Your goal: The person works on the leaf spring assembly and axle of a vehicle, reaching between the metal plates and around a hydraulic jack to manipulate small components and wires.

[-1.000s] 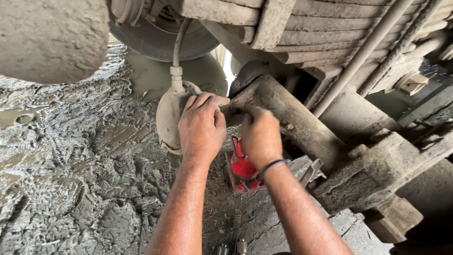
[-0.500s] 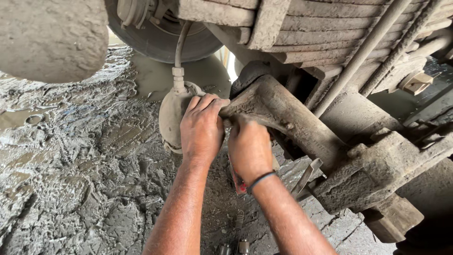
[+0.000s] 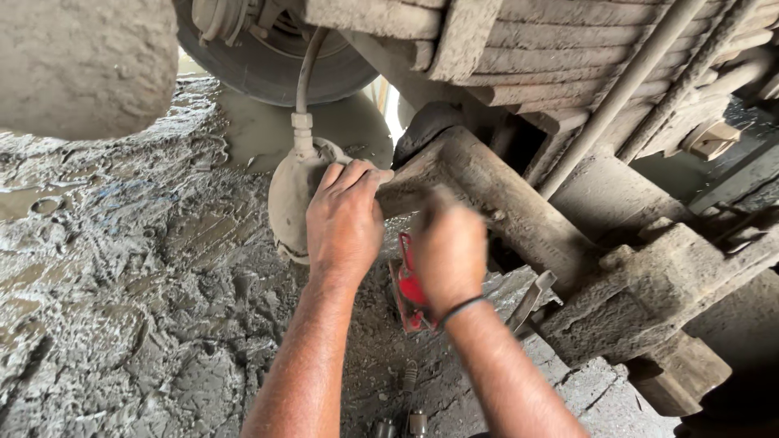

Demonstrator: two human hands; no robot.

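Left hand (image 3: 345,215) gripping round chamber (image 3: 288,199); right hand (image 3: 449,251) blurred, over red jack (image 3: 408,284).

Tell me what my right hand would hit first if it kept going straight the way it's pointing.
Most likely the mud-caked metal beam under the vehicle: the right hand points up at it and looks nearly on it already, though motion blur hides whether they touch.

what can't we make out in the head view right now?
- Right hand: motion-blurred; whether its fingers grip anything cannot be told.
- Red tool: mostly hidden behind the right hand and wrist; its type is unclear.
- Round mud-caked canister: its right side is covered by the left hand.
- Tyre: cut off by the top edge.
- Small metal pieces on the ground: too small and cut by the bottom edge.
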